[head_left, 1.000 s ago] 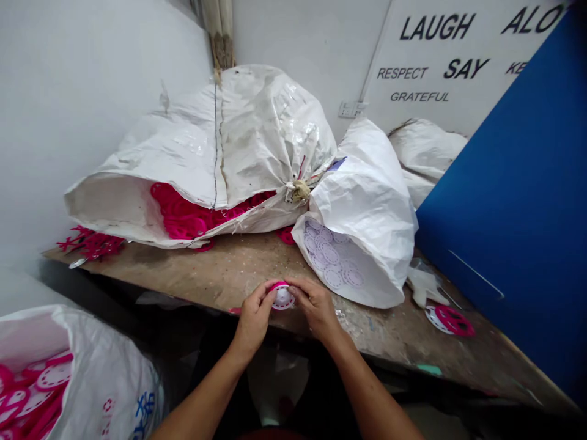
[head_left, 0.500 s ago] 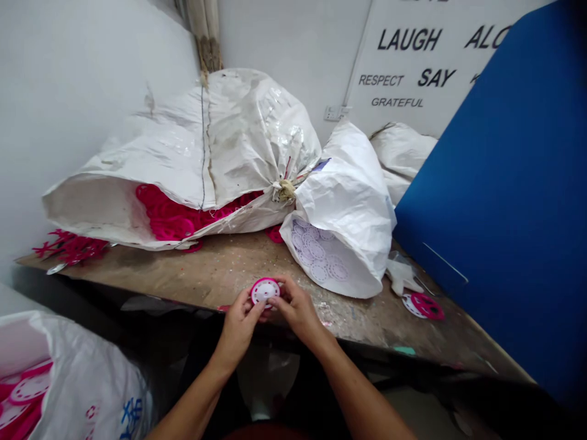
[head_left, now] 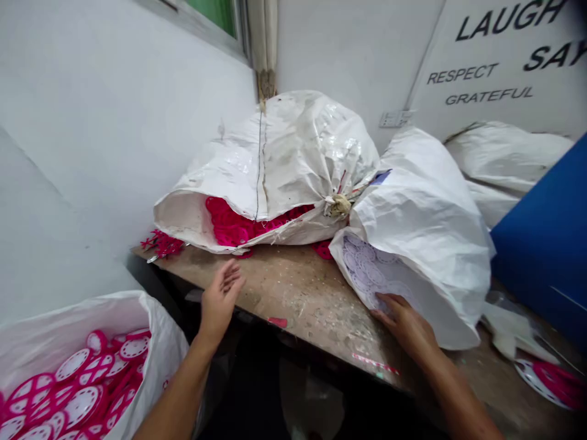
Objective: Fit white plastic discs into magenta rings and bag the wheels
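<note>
My left hand (head_left: 220, 300) hovers over the table's front edge, fingers loosely bent and apart, with nothing in it. Behind it lies a big white sack (head_left: 233, 165), its mouth showing a heap of pink plastic rings (head_left: 229, 225). My right hand (head_left: 406, 321) reaches to the mouth of a smaller white sack (head_left: 426, 201), fingers stretched out and holding nothing visible. Thin white perforated discs (head_left: 364, 260) lie inside that sack, just beyond the fingertips. At lower left, an open white sack (head_left: 160, 324) holds many pink-rimmed white discs (head_left: 85, 403).
The brown worktable (head_left: 302, 293) has a small red scrap (head_left: 277, 321) near its front edge. Pink branched pieces (head_left: 162, 243) lie at its far left. To the right are a pink and white disc pair (head_left: 550, 382), a crumpled pale glove-like item (head_left: 513, 330) and a blue panel (head_left: 545, 263).
The pink-rimmed white disc has left both hands, which have come apart. My left hand moved left, my right toward the smaller sack. The view swung left, showing more of the lower-left sack.
</note>
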### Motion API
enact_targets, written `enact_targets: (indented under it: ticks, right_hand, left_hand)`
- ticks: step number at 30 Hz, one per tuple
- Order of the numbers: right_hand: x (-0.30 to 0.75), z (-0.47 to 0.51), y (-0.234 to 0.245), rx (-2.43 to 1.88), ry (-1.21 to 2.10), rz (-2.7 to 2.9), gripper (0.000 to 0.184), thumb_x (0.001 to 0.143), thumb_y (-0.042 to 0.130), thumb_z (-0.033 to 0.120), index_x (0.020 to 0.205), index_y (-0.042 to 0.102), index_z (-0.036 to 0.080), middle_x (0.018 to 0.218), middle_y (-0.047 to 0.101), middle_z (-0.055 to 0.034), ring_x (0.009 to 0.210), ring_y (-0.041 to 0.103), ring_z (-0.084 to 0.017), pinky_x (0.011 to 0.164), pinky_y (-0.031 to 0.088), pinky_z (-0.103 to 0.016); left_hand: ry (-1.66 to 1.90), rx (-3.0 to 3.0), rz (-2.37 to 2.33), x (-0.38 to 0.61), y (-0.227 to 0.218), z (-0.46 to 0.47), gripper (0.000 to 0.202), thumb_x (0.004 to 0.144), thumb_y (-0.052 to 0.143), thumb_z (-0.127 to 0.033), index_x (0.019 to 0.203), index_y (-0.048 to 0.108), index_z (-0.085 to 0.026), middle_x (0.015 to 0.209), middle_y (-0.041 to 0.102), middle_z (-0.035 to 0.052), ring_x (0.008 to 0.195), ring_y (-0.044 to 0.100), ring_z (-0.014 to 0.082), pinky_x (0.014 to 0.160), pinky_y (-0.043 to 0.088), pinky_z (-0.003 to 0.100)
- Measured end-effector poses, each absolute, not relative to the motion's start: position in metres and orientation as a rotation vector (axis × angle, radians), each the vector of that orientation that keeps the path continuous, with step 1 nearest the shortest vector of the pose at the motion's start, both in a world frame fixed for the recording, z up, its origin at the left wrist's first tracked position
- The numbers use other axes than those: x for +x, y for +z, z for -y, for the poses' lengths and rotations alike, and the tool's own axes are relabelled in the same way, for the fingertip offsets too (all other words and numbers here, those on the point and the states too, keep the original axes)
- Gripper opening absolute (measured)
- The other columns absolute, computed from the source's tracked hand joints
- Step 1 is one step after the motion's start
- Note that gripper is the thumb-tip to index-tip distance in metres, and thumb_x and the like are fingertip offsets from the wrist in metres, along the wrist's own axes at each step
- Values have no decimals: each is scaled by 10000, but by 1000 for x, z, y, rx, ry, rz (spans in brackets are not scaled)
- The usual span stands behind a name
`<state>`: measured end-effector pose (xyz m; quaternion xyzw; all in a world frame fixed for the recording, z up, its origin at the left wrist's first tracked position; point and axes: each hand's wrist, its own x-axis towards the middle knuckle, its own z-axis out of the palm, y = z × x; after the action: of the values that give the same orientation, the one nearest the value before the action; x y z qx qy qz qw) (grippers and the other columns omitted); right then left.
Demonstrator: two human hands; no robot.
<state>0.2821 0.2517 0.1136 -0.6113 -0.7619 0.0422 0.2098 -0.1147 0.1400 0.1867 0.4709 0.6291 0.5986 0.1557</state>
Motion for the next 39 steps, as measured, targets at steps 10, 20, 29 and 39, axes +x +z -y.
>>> enact_targets:
  ticks: [10, 20, 29, 39]
  right_hand:
    - [282, -250, 93, -1599, -3, 2040, 496, 856, 387, 577, 1110, 657, 247, 1136, 650, -62, 1006, 620, -245, 847, 492, -376]
    - [200, -212, 163, -1214, 852, 1459, 360, 811, 560, 458, 1041, 614, 186, 881, 662, -57, 702, 591, -182, 653, 480, -314]
    - [164, -190, 159, -1061, 643, 1750, 246, 837, 558, 291, 1038, 699, 270, 942, 614, -60, 869, 586, -190, 766, 480, -324]
    - [176, -185, 163, -975, 1130, 1765, 243, 848, 549, 353, 1004, 675, 215, 905, 644, -30, 688, 568, -131, 572, 455, -228]
  left_hand:
    - [1279, 1429, -2192, -163, 148, -264, 114, 718, 563, -102, 766, 637, -174, 1048, 579, 119, 1149, 435, 310, 1007, 296, 470]
    - [1312, 1110, -1469, -47, 144, -193, 235, 889, 416, -335, 986, 539, -160, 1016, 643, 99, 911, 628, 188, 823, 506, 357]
    - [1332, 841, -1038, 22, 153, -154, 345, 844, 549, -405, 1122, 544, -201, 1060, 650, 71, 923, 628, 188, 770, 518, 305]
    - [1331, 1357, -1288, 19, 158, -145, 261, 853, 522, -343, 1032, 647, -199, 1038, 673, 51, 1000, 599, 209, 876, 445, 288]
